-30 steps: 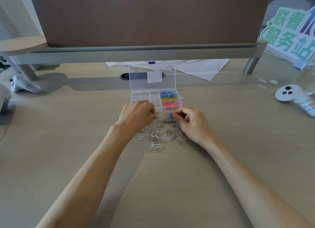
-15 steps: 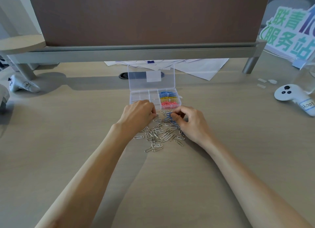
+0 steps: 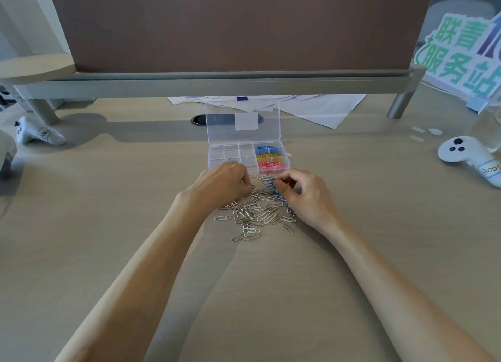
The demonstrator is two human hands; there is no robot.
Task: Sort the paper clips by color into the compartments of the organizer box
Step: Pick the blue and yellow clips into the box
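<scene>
fig. sorting in progress, head view, as i read it from my remote station. the organizer box [image 3: 230, 155] sits open on the desk [image 3: 108, 199], its clear lid [image 3: 242, 121] tilted up behind it. the right-hand compartments already hold sorted blue clips [image 3: 268, 149], yellow clips [image 3: 271, 157] and pink clips [image 3: 272, 165], one colour per cell. the left and middle cells look empty or nearly so.

just in front of the box lies the unsorted pile [image 3: 254, 212], almost all bare silver wire, with a few loose blue ones [image 3: 280, 197] along its right edge. i judge the coloured share largely done, with the last blues and the whole silver heap left.

the right hand [image 3: 306, 196] pinches a blue clip [image 3: 271, 183] between thumb and forefinger at the pile's far edge, near the box. the left hand [image 3: 222, 184] has its fingers curled down onto the pile. i cannot tell whether it holds anything.

materials: the box is thin, glossy, transparent plastic with straight dividers. the clips are slim bent-wire loops, coated or plain metal, and tangled, so i expect them to snag one another. the desk is matte, pale wood-grain laminate.
</scene>
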